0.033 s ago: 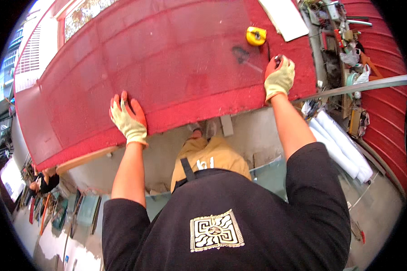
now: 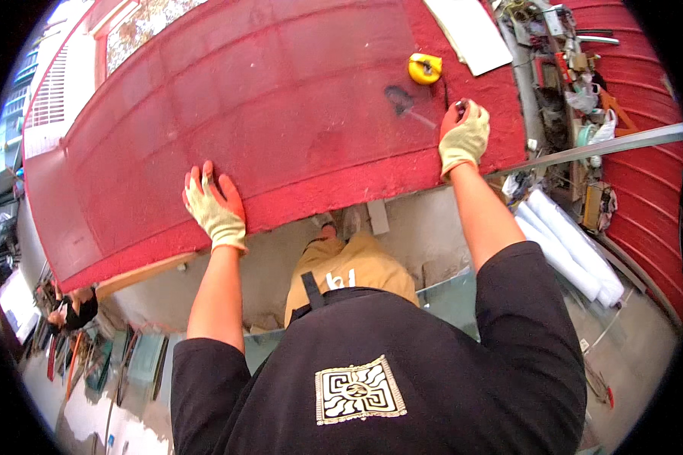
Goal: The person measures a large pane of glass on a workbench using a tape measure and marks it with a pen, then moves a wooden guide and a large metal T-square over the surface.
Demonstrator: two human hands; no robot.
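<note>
A large see-through glass sheet lies on a red cloth-covered table, its near edge running just inside the table's front edge. My left hand, in a cream and orange work glove, rests on the sheet near that edge with its fingers spread. Close to the sheet's right end, my right hand wears a matching glove. Its fingers are curled round a small dark thing, mostly hidden, whose kind I cannot make out. Just beyond that hand sits a yellow tape measure.
A white board lies at the table's far right. Past it runs a cluttered shelf beside a red corrugated wall. White rolls lean at right. Another person is at the table's left end.
The whole view has shifted slightly, with the tape measure and board now a little lower and further left. Both hands keep their places on the table.
</note>
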